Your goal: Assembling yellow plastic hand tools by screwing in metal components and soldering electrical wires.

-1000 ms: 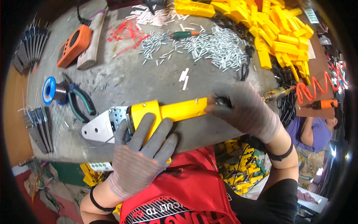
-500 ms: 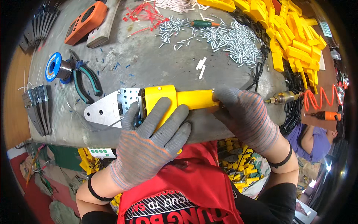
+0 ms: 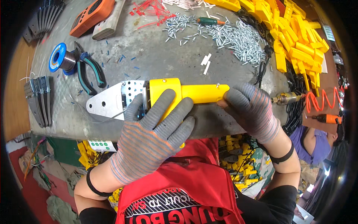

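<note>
A pipe welder (image 3: 199, 93) with a yellow plastic housing lies across the bench in front of me, its flat pointed metal plate (image 3: 106, 102) toward the left. A perforated metal guard sits between plate and housing. My left hand (image 3: 149, 140), in a grey striped glove, is laid over the wide end of the housing, fingers wrapped on it. At the narrow right end, my gloved right hand (image 3: 251, 108) pinches the handle's tip. A small screw shows on the upper side near that tip, another on the wide part. The fingertips of my right hand are partly hidden.
Pliers (image 3: 89, 72) and a solder wire spool (image 3: 57, 58) lie left. Screws (image 3: 238, 41), a green screwdriver (image 3: 209, 21) and red cable ties (image 3: 154, 13) are at the back. Yellow housings (image 3: 298, 44) heap up right, beside black cords and a power driver (image 3: 285, 98). Another person sits far right.
My right hand has shifted slightly right, now pinching the handle's end, and more of the tip shows. My left hand stays on the housing. The whole view has shifted a little.
</note>
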`<action>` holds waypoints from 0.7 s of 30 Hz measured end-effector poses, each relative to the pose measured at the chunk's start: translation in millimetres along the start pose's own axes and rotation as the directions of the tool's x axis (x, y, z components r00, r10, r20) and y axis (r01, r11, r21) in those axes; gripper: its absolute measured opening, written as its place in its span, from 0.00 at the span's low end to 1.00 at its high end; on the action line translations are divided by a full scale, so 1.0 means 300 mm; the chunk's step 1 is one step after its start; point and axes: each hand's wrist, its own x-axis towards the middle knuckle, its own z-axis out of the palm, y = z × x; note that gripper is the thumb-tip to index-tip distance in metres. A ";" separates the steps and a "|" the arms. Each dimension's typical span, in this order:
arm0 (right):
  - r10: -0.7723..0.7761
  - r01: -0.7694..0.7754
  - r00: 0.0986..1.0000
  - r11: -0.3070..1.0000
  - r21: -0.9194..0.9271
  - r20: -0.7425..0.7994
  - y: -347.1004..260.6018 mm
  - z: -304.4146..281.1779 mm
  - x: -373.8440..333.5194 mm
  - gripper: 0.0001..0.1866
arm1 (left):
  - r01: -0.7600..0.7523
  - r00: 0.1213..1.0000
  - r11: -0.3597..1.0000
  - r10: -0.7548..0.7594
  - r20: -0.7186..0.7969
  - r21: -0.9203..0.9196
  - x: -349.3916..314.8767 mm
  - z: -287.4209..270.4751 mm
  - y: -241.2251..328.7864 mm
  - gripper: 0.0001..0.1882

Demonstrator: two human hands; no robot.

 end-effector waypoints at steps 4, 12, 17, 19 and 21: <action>0.028 -0.028 1.000 0.999 0.017 0.011 0.010 0.000 -0.017 0.08 | -0.009 1.000 1.000 0.009 0.002 0.002 0.001 0.005 0.002 0.26; 0.135 -0.107 0.985 0.966 0.234 -0.107 -0.033 -0.022 -0.011 0.09 | 0.021 1.000 1.000 -0.021 0.001 0.020 0.011 -0.004 -0.002 0.26; -0.075 0.117 0.977 0.971 0.210 -0.200 -0.040 0.045 0.025 0.12 | -0.019 1.000 0.999 0.020 -0.014 0.032 -0.013 0.007 -0.017 0.19; 0.052 -0.034 0.995 0.980 0.196 -0.089 -0.050 0.019 0.005 0.10 | -0.037 0.999 0.999 0.037 -0.018 0.013 -0.004 0.022 -0.011 0.18; 0.090 -0.067 0.988 0.981 0.180 -0.127 -0.051 0.006 -0.020 0.08 | -0.014 0.999 0.999 0.016 -0.050 0.035 -0.010 0.035 0.007 0.19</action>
